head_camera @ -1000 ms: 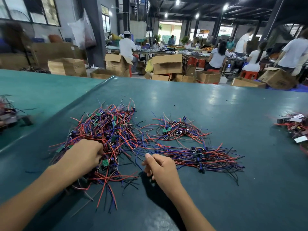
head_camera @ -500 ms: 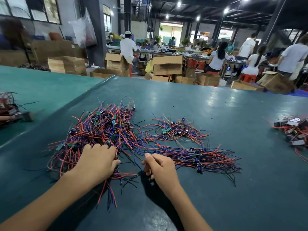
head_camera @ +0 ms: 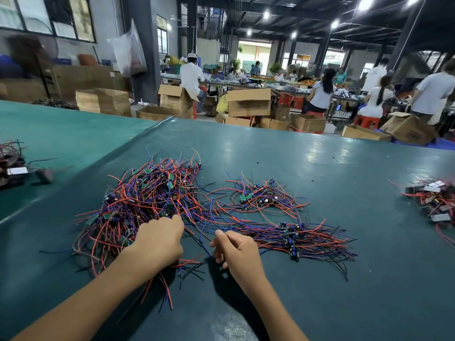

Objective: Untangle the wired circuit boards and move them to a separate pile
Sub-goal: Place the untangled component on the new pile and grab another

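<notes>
Left hand (head_camera: 157,242) slid right, gripping tangle (head_camera: 147,198); untangled pile (head_camera: 293,238) lies left-right.

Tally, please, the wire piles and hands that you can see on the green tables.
Middle wire piles: 3 (big tangle, small cluster, laid-out bundle)
Side heaps: 2 (left heap, right heap)
Hands: 2 (left hand, right hand)
Total: 7

A dark teal table cover (head_camera: 320,168) is spread across the lower frame. Cardboard boxes (head_camera: 248,102) are stacked on the floor at centre. Windows (head_camera: 49,16) are set in the grey wall at upper left. Ceiling lamps (head_camera: 365,3) are lit at upper right. Workers (head_camera: 322,92) are seated at right.
</notes>
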Available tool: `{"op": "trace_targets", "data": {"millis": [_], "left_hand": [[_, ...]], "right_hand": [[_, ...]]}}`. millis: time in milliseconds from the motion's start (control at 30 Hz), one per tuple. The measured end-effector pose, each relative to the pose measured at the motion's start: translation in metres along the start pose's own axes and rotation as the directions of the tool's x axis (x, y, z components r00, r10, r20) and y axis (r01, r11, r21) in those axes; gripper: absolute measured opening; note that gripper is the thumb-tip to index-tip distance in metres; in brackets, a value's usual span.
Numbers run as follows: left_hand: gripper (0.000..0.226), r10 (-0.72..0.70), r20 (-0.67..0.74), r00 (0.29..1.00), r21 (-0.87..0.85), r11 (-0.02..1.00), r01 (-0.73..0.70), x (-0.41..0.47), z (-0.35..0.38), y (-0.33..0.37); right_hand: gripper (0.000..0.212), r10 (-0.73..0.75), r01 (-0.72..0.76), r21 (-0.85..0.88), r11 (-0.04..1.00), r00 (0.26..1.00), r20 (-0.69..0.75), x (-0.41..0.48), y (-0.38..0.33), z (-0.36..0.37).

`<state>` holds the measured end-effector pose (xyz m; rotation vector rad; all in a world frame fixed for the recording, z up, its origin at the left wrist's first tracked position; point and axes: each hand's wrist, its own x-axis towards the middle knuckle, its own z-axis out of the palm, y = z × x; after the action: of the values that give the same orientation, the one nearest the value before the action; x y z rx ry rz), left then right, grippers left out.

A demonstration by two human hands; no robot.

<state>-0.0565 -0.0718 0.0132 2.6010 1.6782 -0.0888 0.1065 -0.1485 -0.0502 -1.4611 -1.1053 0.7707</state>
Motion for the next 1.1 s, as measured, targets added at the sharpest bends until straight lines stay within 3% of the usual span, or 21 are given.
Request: {"op": "trace_targets", "data": {"millis": [167, 367, 567, 633, 700, 800, 933, 1033, 1100], "left_hand": [[0.035, -0.022, 0.090, 0.996, -0.449, 0.892, 0.060, 0.007, -0.015, -0.013], [0.021, 0.042, 0.071, 0.997, -0.648, 0.761, 0.014, 0.012, -0.037, -0.021], [0.008, 0.079, -0.001, 0.997, -0.605, 0.793, -0.063, 0.016, -0.038, -0.023], [0.019, 0.072, 0.014, 0.997, -0.646, 0.762, -0.045, 0.015, -0.035, -0.022], [0.029, 0.041, -0.014, 0.999, -0.590, 0.807, -0.041, 0.014, -0.032, -0.020], [0.027, 0.027, -0.165, 0.986, -0.361, 0.929, -0.086, 0.009, -0.032, -0.015], [0.028, 0.068, -0.298, 0.952, -0.113, 0.988, -0.106, -0.001, -0.043, -0.008], [0.028, 0.080, -0.421, 0.904, -0.091, 0.987, -0.130, -0.004, -0.055, -0.002], [0.028, 0.104, -0.555, 0.825, -0.161, 0.960, -0.229, -0.003, -0.063, -0.001]], "right_hand": [[0.036, -0.023, 0.023, 0.000, 1.000, 1.000, 0.006, -0.001, 0.000, -0.001], [0.036, -0.028, 0.028, 0.013, 1.000, 1.000, 0.003, -0.003, -0.002, -0.001], [0.036, -0.007, 0.007, 0.025, 1.000, 1.000, 0.010, -0.005, -0.006, -0.001], [0.037, -0.006, 0.006, 0.024, 1.000, 1.000, 0.008, -0.005, -0.007, -0.001], [0.037, -0.004, 0.004, 0.017, 1.000, 1.000, 0.007, -0.005, -0.006, -0.001], [0.037, 0.001, -0.001, 0.009, 1.000, 1.000, 0.007, -0.004, -0.005, -0.002], [0.036, 0.017, -0.018, 0.032, 0.999, 1.000, 0.009, -0.003, -0.003, -0.001], [0.036, 0.025, -0.025, 0.019, 1.000, 1.000, 0.014, -0.002, -0.003, -0.001], [0.036, 0.026, -0.026, 0.017, 1.000, 0.999, 0.019, -0.003, -0.003, -0.002]]}}
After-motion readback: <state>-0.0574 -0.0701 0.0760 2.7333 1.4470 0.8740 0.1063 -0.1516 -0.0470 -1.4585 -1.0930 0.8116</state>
